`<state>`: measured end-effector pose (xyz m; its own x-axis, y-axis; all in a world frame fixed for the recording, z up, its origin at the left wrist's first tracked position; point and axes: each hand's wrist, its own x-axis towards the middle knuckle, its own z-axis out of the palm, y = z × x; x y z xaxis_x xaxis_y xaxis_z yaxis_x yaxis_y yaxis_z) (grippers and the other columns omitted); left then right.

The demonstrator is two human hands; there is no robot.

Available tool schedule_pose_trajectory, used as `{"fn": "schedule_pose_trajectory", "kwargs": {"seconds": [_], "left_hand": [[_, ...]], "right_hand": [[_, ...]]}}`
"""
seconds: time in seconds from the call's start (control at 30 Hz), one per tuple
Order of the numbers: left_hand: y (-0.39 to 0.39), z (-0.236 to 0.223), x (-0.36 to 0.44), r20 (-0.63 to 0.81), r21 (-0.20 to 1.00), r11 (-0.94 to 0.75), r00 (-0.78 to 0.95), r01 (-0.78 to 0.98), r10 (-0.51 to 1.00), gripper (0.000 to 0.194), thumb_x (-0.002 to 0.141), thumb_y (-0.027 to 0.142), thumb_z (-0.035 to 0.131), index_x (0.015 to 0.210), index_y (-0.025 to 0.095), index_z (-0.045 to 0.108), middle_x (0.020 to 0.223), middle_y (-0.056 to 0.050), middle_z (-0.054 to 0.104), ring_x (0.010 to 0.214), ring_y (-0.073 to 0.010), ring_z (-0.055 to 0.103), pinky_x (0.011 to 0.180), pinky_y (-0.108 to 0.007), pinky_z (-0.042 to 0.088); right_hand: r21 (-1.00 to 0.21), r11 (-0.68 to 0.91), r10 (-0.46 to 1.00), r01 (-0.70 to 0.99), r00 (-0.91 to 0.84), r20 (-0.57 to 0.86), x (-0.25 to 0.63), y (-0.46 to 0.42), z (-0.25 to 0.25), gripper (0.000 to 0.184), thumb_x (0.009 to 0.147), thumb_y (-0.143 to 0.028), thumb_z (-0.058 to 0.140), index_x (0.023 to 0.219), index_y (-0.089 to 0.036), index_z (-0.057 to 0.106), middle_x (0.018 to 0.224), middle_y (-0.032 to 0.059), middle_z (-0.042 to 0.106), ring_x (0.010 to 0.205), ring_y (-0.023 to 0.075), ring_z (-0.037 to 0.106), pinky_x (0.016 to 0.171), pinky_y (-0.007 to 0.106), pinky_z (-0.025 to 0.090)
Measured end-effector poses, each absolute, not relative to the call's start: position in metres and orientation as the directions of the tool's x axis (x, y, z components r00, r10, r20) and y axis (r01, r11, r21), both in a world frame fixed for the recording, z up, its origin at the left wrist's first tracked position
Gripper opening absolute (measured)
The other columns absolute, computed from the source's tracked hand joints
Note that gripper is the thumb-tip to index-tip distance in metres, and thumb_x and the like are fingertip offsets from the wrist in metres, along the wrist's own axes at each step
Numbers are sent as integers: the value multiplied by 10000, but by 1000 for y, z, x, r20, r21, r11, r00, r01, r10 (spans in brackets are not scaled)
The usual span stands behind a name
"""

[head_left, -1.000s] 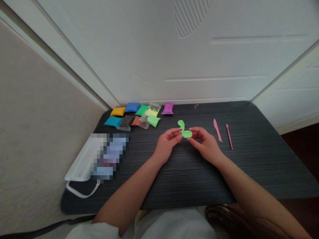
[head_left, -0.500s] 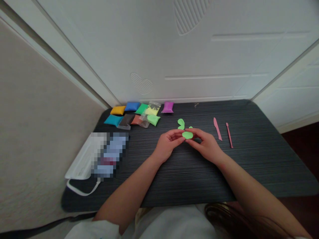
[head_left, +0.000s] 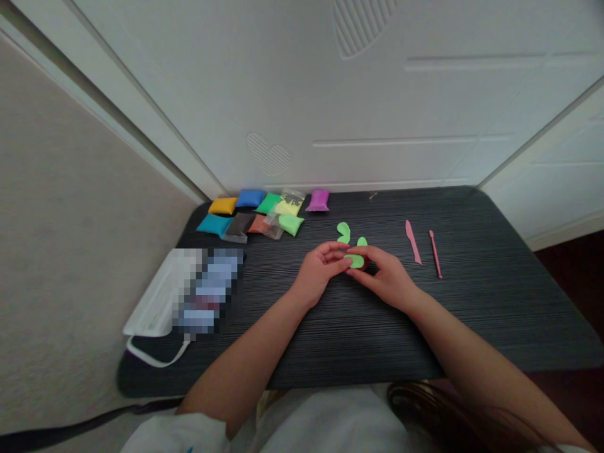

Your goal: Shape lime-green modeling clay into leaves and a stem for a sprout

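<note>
A flat, rounded piece of light green modelling clay (head_left: 355, 261) is pinched between my two hands over the middle of the table. My left hand (head_left: 317, 272) grips its left side with thumb and fingers. On the other side, my right hand (head_left: 389, 277) has its fingertips closed round the edge. Just beyond my fingers, a curved green clay piece (head_left: 344, 232) and a small oval green clay piece (head_left: 362, 241) lie on the dark table (head_left: 302, 340). The oval one is partly covered by my right hand.
Right of my hands lie a pink clay knife (head_left: 413, 241) and a thin pink modelling tool (head_left: 435, 254). Several coloured clay packets, including a purple one (head_left: 318, 201) and a teal one (head_left: 214, 224), sit at the back left. Nearer are a white pouch-like item (head_left: 158, 296) and a blurred-out phone-shaped object (head_left: 212, 292).
My hands have shifted slightly toward me, and the held green clay has tilted and turned between my fingers. More of the small oval piece behind them shows.
</note>
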<state>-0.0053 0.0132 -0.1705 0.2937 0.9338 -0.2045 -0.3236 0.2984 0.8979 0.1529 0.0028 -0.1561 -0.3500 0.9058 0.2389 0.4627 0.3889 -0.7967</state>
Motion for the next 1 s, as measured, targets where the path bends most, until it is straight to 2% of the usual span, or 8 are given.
{"fn": "schedule_pose_trajectory", "kwargs": {"seconds": [0.23,0.43,0.67,1.0], "left_hand": [[13,-171,-5,-215,892,318,315,-322,924,315,636,194,684,931,169,576,756,-11,659,675,-122,609,713,-274,442],[12,-171,-4,-207,897,310,318,-316,925,306,640,181,682,927,172,578,750,-5,662,674,-113,604,725,-265,436],[13,-171,-5,-203,905,304,325,-298,924,296,650,180,676,927,173,574,758,-6,659,680,-112,601,728,-264,430],[13,-174,-5,-203,907,306,335,-289,920,304,649,185,679,931,167,565,744,4,650,661,-105,595,712,-256,431]], "right_hand": [[-761,362,916,538,-355,184,153,2,-159,308,740,-296,590,1041,-255,535,735,-10,600,595,135,535,584,263,431],[-753,342,924,563,-349,159,153,1,-159,271,753,-285,568,1018,-249,523,747,-9,590,597,129,529,574,250,412],[-765,314,935,562,-322,148,153,1,-160,249,758,-297,565,1000,-240,542,568,-53,489,498,105,474,501,220,365],[-730,337,927,595,-347,145,153,1,-163,269,757,-287,575,1015,-230,527,599,-46,510,530,106,488,523,215,364]]}}
